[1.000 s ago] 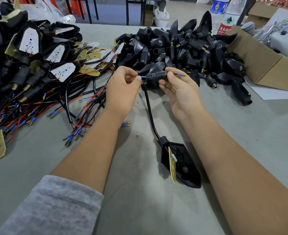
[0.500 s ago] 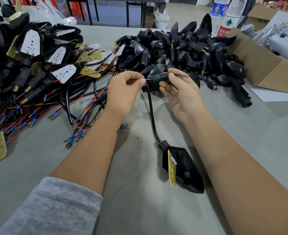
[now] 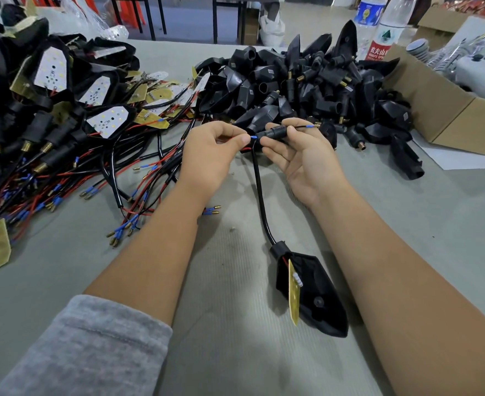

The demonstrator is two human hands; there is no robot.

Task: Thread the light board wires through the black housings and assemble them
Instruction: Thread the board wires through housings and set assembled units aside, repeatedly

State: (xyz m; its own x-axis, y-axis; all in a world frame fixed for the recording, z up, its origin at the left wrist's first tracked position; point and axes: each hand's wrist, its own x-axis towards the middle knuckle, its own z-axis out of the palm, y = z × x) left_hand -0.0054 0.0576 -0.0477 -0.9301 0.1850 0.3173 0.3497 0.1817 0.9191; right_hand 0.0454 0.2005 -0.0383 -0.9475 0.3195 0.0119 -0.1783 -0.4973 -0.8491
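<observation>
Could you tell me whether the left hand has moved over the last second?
Yes: the left hand, pinching the red wire, has edged right, toward the cardboard box, closing on the ribbed sleeve.

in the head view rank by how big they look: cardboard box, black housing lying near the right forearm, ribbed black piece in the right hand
1. cardboard box
2. black housing, though it lies nearer the camera
3. ribbed black piece, held by the right hand
</observation>
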